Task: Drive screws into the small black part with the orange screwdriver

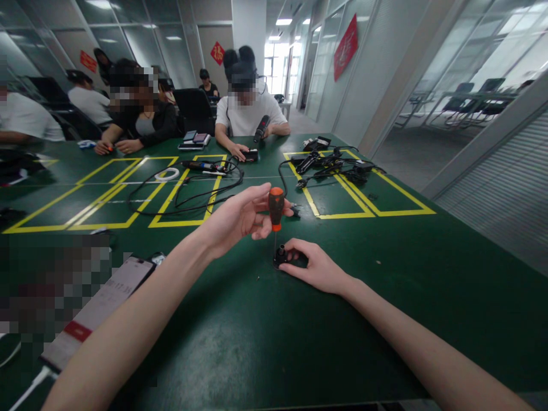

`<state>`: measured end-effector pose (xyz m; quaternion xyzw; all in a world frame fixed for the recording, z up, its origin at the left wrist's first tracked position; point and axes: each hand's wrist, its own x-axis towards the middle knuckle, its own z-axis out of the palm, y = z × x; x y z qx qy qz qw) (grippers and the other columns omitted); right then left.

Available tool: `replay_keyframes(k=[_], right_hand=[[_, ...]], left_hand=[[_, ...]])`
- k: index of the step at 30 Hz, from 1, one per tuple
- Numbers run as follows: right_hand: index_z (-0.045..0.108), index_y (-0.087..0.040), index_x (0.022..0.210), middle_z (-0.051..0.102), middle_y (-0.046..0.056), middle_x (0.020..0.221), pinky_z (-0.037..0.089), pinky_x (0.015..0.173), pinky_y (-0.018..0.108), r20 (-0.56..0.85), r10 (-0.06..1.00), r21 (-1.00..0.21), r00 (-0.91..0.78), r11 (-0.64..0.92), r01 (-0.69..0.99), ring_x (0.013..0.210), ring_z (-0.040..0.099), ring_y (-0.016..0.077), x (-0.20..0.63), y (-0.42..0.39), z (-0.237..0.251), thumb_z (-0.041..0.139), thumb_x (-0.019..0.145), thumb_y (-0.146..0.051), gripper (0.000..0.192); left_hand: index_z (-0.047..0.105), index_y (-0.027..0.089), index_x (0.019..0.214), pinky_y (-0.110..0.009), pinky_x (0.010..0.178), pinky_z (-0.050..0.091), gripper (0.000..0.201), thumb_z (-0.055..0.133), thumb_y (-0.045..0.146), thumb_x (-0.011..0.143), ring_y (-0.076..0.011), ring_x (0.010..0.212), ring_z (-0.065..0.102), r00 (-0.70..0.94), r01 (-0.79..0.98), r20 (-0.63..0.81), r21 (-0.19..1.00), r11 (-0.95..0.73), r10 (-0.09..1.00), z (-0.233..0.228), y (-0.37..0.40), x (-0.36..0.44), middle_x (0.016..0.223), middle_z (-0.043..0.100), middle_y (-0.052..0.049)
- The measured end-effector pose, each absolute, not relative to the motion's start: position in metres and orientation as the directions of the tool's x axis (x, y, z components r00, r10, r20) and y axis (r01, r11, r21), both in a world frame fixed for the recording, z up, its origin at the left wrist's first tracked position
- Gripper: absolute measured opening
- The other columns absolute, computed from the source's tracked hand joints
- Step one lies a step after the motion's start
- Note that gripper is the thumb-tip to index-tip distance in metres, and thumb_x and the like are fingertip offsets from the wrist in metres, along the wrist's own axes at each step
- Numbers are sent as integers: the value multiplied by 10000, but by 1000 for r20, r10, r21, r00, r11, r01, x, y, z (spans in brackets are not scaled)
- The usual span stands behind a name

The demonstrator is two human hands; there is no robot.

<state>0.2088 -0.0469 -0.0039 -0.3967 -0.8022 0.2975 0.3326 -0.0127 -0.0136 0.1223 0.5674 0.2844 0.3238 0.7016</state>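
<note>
In the head view an orange-and-black screwdriver (276,209) stands upright in front of me, shaft down. My left hand (244,216) has its thumb and fingers around the handle, with a fingertip showing past its right side. The shaft reaches down to a small round black part (280,256) with a short metal-looking stub on top. Pinched between thumb and fingers, that part is held against the table by my right hand (314,265). Where the screwdriver tip meets the part is too small to make out.
The green table (240,342) carries yellow tape outlines. Black cables (329,165) lie in a heap at the back right, and a corded tool (199,165) lies back left. A phone (103,305) rests near my left forearm. Across the table a person (252,114) handles black devices.
</note>
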Motion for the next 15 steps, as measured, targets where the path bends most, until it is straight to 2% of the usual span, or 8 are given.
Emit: replay_keyframes(k=[5,10,13,15], right_hand=[[663,-200,984,718,30,937,543,756,309,296,837,-744,-461,505,437,809,653,175,208,-47,-3,763,913,-287,151],[663,-208,985,725,38,942,546,755,321,284,841,-749,-460,495,441,809,648,183,208,-47,-3,754,917,-305,149],[656,-209,985,722,40,944,546,759,326,293,837,-744,-462,503,440,809,645,184,209,-47,-3,750,918,-304,150],[655,-208,985,720,39,942,548,759,326,296,837,-739,-461,506,444,808,644,183,209,-47,-3,752,918,-303,152]], left_hand=[[738,106,1048,-237,492,309,530,743,595,843,-79,548,486,631,-128,-37,980,151,775,122,-13,-13,942,736,-95],[750,123,1088,-218,486,278,548,820,580,793,-73,583,493,597,-130,-21,984,122,802,122,-15,-12,932,693,-65],[749,113,1029,-218,485,264,510,809,567,804,-73,581,468,599,-117,-11,988,102,801,121,-16,-12,907,686,-71],[736,122,1006,-223,490,290,507,780,587,812,-82,587,486,596,-122,-9,987,102,803,121,-16,-12,970,711,-93]])
